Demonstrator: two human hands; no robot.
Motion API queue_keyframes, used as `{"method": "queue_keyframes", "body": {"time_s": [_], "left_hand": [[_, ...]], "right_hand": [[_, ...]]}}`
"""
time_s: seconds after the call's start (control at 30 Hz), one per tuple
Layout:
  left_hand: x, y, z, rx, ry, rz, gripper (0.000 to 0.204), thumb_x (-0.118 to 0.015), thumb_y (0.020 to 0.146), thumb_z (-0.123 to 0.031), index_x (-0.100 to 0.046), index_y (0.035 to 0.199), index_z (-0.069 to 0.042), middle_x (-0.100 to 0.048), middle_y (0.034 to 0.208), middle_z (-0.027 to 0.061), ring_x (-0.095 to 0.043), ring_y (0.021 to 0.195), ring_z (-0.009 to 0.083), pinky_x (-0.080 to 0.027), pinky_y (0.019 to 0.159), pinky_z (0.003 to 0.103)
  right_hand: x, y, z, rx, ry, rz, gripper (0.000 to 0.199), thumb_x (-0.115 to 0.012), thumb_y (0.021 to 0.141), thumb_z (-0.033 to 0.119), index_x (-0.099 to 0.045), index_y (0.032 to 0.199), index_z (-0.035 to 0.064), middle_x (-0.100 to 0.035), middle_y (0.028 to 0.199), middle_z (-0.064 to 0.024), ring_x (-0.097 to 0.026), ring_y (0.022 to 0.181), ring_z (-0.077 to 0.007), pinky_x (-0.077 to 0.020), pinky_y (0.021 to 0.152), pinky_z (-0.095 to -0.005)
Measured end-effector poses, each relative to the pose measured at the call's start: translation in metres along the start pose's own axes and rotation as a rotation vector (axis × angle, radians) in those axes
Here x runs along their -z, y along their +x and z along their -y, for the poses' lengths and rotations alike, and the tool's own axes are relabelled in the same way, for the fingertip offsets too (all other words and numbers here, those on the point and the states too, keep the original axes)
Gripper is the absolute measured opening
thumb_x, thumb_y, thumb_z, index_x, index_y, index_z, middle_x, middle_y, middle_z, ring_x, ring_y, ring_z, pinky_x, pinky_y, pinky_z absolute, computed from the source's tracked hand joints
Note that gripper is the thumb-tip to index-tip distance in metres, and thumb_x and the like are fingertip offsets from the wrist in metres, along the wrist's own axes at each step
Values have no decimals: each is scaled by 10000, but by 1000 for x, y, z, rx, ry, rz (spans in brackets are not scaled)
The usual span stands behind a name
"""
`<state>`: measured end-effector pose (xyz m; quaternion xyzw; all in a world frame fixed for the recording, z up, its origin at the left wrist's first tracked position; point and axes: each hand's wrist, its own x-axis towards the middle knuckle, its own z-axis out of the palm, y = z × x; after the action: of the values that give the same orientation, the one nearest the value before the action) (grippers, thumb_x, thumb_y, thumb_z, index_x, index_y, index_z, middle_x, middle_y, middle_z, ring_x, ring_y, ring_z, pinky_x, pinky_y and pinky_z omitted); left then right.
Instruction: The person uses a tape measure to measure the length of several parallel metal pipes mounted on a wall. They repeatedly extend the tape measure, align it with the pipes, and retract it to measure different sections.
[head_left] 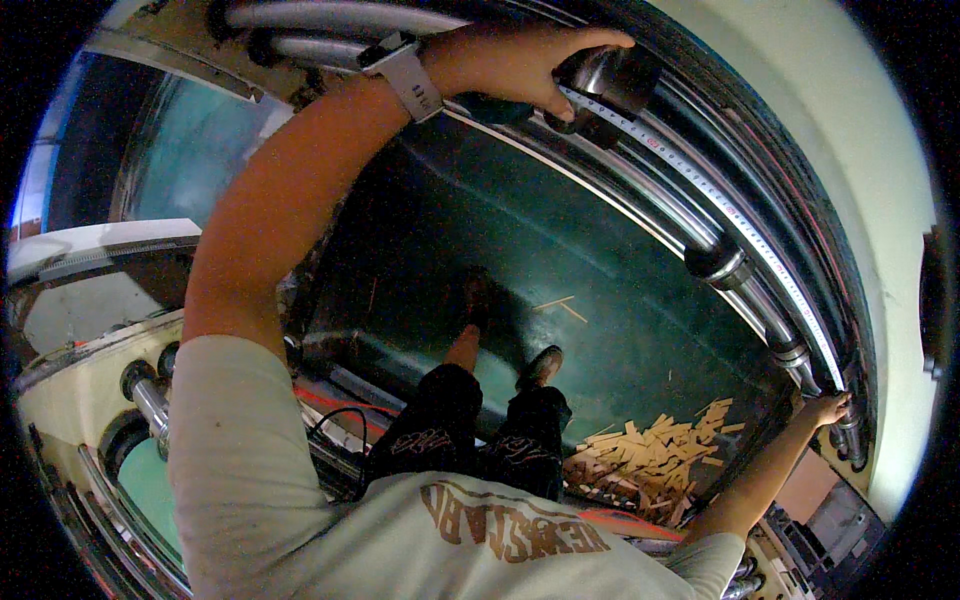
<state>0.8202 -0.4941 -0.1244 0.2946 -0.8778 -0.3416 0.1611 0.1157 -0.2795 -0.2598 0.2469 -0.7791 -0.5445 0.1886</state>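
Note:
A white measuring tape (735, 213) is stretched along a dark machine rail, from the upper middle down to the right side. My left hand (530, 68) is at its upper end, thumb pressed beside the tape and fingers reaching around a dark shiny metal block (612, 78); part of that grip is hidden. At the lower end my right hand (826, 408) is closed on the tape, its fingers pinched and small in view. Chrome rods (672, 212) with a dark collar (722, 268) run beside the tape. On my left wrist is a watch with a light strap (405, 78).
I stand inside a machine frame on a dark green floor (600, 290). Thin wooden strips (655, 450) lie heaped at lower right, with a few loose ones farther up. A pale curved machine wall (880, 200) rises at right. Behind my left arm are rollers and a green cylinder (150, 480).

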Motion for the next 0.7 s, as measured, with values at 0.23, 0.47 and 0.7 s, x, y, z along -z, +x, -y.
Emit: {"method": "queue_keyframes", "body": {"time_s": [0.23, 0.47, 0.7], "left_hand": [[0, 6, 19, -76, -236, 33, 847, -661, 602, 16, -223, 1309, -143, -398, 1235, 82, -397, 1100, 207, -338, 921, 315], [9, 3, 11, -32, -225, 55, 756, -639, 643, -12, -250, 1285, -103, -409, 1207, 128, -419, 1078, 235, -350, 913, 335], [20, -5, -19, 60, -241, 71, 741, -670, 667, -65, -227, 1261, -74, -400, 1171, 160, -405, 1070, 267, -369, 888, 359]], "right_hand": [[-125, 73, -74, -51, 2035, -492, 445, -276, 878, 162, -251, 1306, 43, -217, 1377, -30, -262, 1235, -131, -238, 986, -278], [-110, 66, -72, -63, 2175, -509, 455, -327, 864, 203, -295, 1285, 32, -232, 1370, -16, -299, 1213, -138, -254, 983, -275], [-66, 38, -52, -218, 2053, -364, 468, -358, 855, 229, -306, 1279, 37, -275, 1345, -25, -324, 1196, -150, -263, 982, -281]]}}
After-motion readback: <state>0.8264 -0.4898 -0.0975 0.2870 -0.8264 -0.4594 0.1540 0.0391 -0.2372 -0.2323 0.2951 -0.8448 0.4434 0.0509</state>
